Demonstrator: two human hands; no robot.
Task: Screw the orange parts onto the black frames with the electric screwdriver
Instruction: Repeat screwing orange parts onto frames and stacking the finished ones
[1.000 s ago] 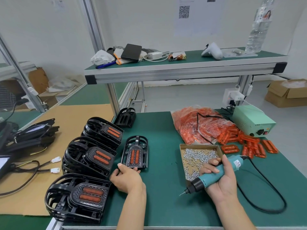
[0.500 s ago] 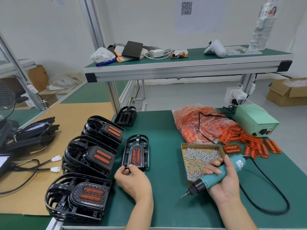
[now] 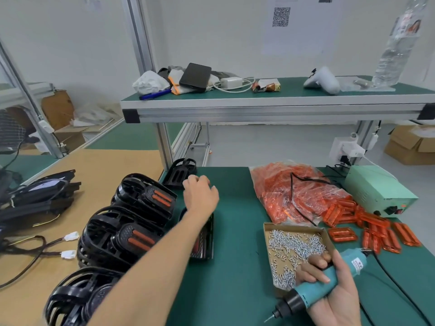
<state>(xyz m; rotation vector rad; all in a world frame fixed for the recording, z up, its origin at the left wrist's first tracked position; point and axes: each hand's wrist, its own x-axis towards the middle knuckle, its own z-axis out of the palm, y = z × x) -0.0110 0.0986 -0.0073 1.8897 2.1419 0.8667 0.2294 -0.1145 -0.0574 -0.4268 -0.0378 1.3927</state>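
Observation:
My right hand (image 3: 334,290) grips the teal electric screwdriver (image 3: 315,290) at the near right, its bit pointing down-left. My left hand (image 3: 200,195) is stretched out over the green table (image 3: 235,231), fingers loosely curled and holding nothing, close to a bare black frame (image 3: 180,172) at the back. Under my left forearm lies a black frame (image 3: 204,238) with an orange part in it, mostly hidden. Stacks of black frames with orange parts (image 3: 131,220) stand on the left. Loose orange parts (image 3: 376,229) lie on the right.
A cardboard tray of screws (image 3: 294,245) sits beside my right hand. Behind it lies a plastic bag of orange parts (image 3: 296,196) and a green power supply (image 3: 379,191). The screwdriver's black cable (image 3: 400,285) runs along the right. A shelf (image 3: 277,107) spans overhead.
My left hand let go of the frame with the orange part and reached forward toward the bare black frame at the back. The right hand still holds the screwdriver.

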